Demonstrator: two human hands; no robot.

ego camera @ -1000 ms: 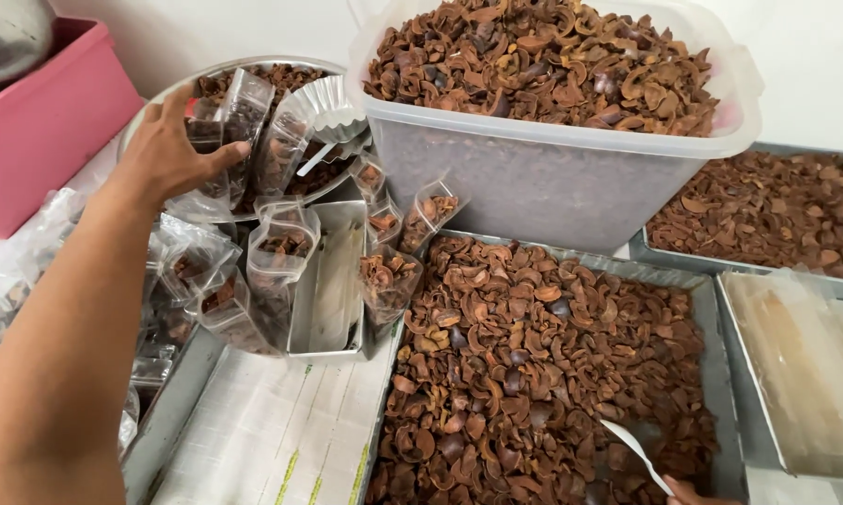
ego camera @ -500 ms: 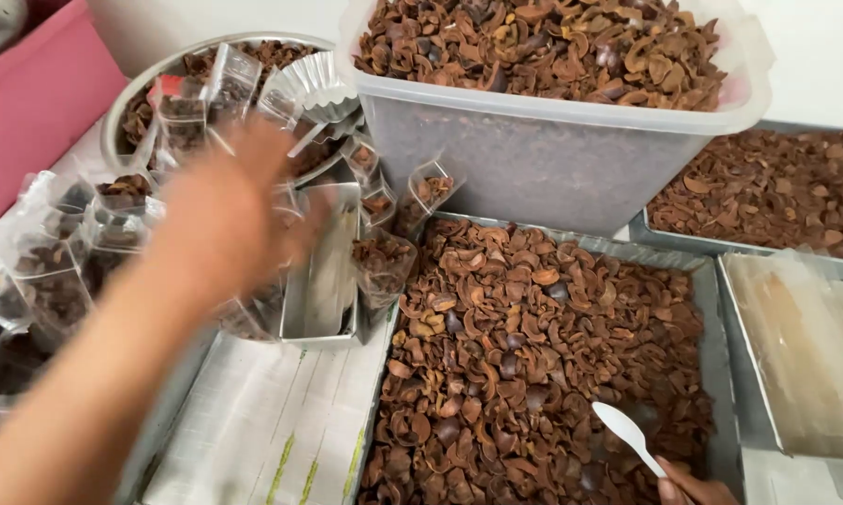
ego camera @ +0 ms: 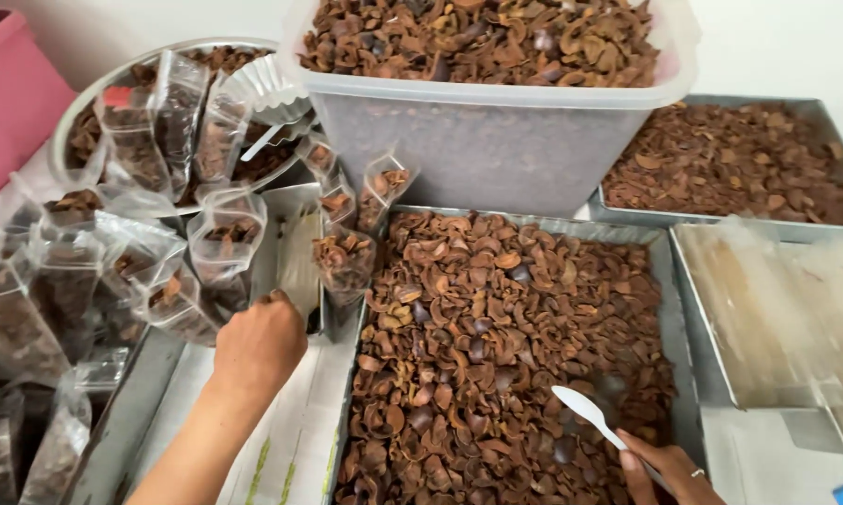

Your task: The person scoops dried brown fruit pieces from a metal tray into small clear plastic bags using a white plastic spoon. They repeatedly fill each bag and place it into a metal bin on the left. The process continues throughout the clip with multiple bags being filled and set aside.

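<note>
The left hand (ego camera: 259, 344), curled with its grip hidden, touches a clear bag (ego camera: 180, 304) at ten o'clock. The right hand (ego camera: 664, 468), at five o'clock, pinches a white spoon (ego camera: 585, 413) over the tray (ego camera: 669, 281) of brown shells (ego camera: 496, 337).

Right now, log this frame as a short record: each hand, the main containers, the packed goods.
left hand: reaching into small metal tray beside filled clear bags
right hand: holds white plastic spoon over dried brown shells
front tray: metal, full of shells
plastic tub: translucent, heaped with shells
round metal bowl: holds filled bags
pink bin: far left
</note>
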